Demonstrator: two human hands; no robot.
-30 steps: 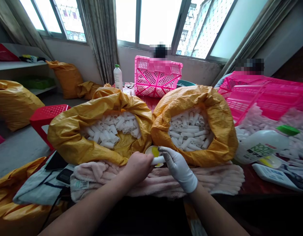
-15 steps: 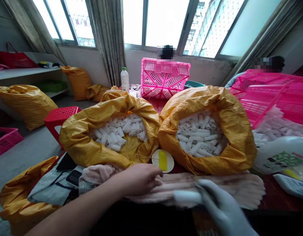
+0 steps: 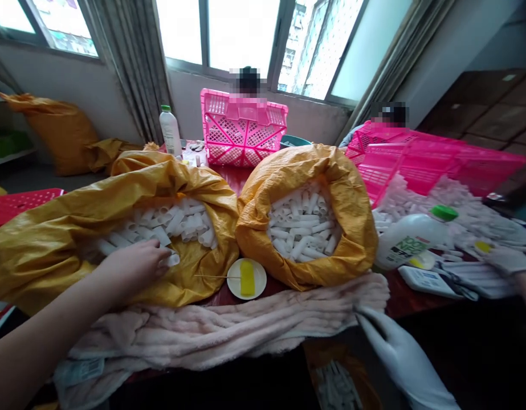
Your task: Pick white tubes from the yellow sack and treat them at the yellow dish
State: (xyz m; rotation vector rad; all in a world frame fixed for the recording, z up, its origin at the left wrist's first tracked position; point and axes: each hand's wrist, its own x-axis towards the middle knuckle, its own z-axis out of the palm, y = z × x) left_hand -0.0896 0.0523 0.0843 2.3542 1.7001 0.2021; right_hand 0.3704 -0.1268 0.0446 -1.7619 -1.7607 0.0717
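My bare left hand (image 3: 132, 266) reaches into the left yellow sack (image 3: 53, 239), fingers curled down onto the white tubes (image 3: 177, 222) that fill it. My right hand (image 3: 402, 360), in a white glove, hangs low at the table's front edge with fingers stretched out and nothing in it. It is beside the corner of the pink fluffy towel (image 3: 228, 330). Below it an open bag of more white tubes (image 3: 336, 388) shows. A second yellow sack (image 3: 352, 228), also full of tubes, stands to the right of the first.
A small white dish with a yellow strip (image 3: 247, 278) and a thin stick sits between the sacks. At right lie a white bottle with green cap (image 3: 410, 234), a flat white device (image 3: 429, 280), loose tubes and another person's gloved hand (image 3: 508, 259). Pink baskets (image 3: 241, 128) stand behind.
My left hand has moved from the towel up into the left sack. My right hand has let go of the white tube and dropped to the right. The view has swung left.
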